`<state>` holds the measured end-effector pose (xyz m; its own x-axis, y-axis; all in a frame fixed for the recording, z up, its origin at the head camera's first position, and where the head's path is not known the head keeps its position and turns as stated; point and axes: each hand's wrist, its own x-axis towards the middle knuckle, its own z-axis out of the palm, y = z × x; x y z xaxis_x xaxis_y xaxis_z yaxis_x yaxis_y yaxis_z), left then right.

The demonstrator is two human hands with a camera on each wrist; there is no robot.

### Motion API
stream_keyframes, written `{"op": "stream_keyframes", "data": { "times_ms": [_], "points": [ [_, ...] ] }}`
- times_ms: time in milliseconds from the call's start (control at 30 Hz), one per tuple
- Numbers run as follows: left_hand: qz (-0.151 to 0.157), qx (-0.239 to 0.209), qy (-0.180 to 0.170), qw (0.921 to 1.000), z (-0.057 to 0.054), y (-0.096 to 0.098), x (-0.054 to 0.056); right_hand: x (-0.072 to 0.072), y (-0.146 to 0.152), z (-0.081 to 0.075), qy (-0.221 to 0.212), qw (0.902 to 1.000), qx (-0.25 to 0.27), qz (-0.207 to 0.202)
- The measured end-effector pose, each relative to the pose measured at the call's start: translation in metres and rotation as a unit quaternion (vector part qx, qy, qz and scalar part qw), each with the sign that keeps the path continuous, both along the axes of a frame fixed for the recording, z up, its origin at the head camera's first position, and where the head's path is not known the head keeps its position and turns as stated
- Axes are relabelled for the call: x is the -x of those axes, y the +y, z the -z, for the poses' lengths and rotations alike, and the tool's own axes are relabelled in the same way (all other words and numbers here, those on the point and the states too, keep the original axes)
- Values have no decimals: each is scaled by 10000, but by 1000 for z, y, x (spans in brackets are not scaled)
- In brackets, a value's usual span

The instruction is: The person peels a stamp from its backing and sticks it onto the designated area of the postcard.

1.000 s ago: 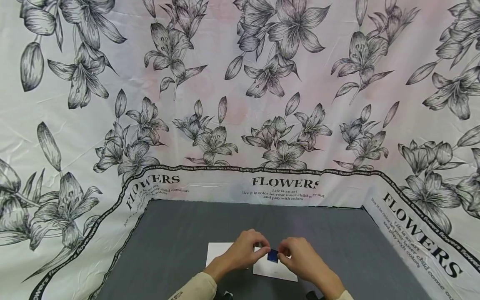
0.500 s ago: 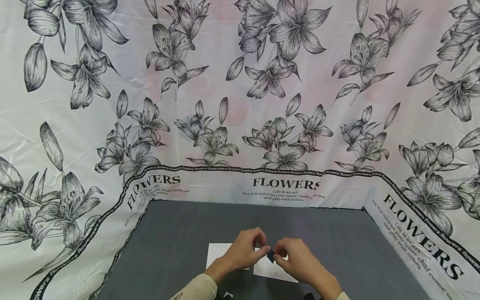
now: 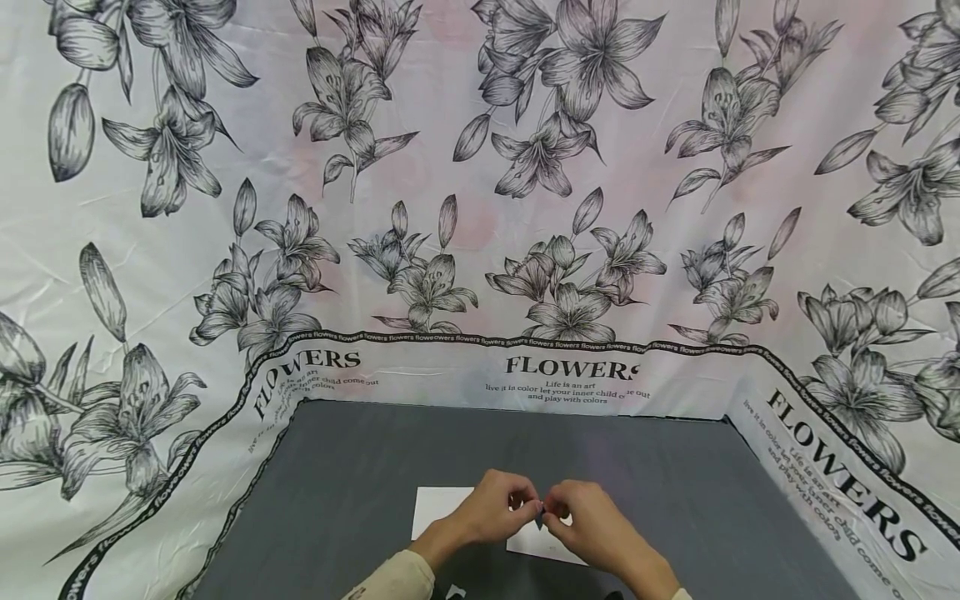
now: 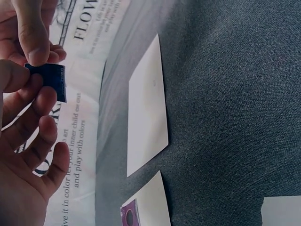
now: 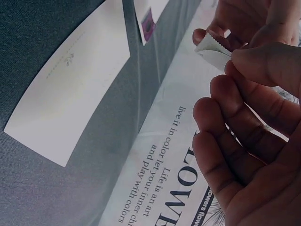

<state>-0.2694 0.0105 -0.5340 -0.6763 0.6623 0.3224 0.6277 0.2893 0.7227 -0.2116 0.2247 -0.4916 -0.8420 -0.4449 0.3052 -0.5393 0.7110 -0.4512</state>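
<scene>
Above the table, my left hand (image 3: 495, 507) and right hand (image 3: 596, 525) pinch a small dark blue postage stamp (image 4: 52, 77) between them. Its pale back and toothed edge show in the right wrist view, where the stamp (image 5: 214, 52) looks bent. Thumb and forefinger of each hand hold it, while the other fingers are loosely bent. Beneath the hands lies a white card or envelope (image 3: 534, 546) with faint small print, partly covered from the head camera. To the left, a second white card or envelope (image 3: 435, 504) bears a purple stamp (image 4: 130, 214) at one corner.
The table has a dark grey cloth (image 3: 360, 467). A white floral sheet (image 3: 420, 367) hangs behind it and along both sides. Another piece of white paper (image 4: 282, 212) lies near the front edge.
The blue stamp has gone from facing the head camera flat to turned and folded between the fingertips. My hands have drawn closer together. The white cards have stayed in place.
</scene>
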Motion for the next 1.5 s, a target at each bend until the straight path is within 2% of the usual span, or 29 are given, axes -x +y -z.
{"op": "stream_keyframes", "data": {
  "times_ms": [200,433,1000,1100,1333,1500],
  "points": [
    [3,-19,-88,10000,-1,0,0,-1,-1,-2,-54,10000,-51,23],
    [-37,-42,-211,9998,1,0,-1,-2,-3,-3,156,9998,-101,20],
    [-44,37,-256,9997,0,0,-3,-4,-3,-2,207,9997,-88,50],
    [-23,37,-278,9996,0,-1,-4,-3,-2,0,146,9999,-55,41],
    [72,53,-303,9995,-1,-1,-4,-1,0,0,-312,9994,95,70],
    [80,127,-277,9995,-1,0,-4,-2,1,1,-296,9994,74,168]
  ]
}}
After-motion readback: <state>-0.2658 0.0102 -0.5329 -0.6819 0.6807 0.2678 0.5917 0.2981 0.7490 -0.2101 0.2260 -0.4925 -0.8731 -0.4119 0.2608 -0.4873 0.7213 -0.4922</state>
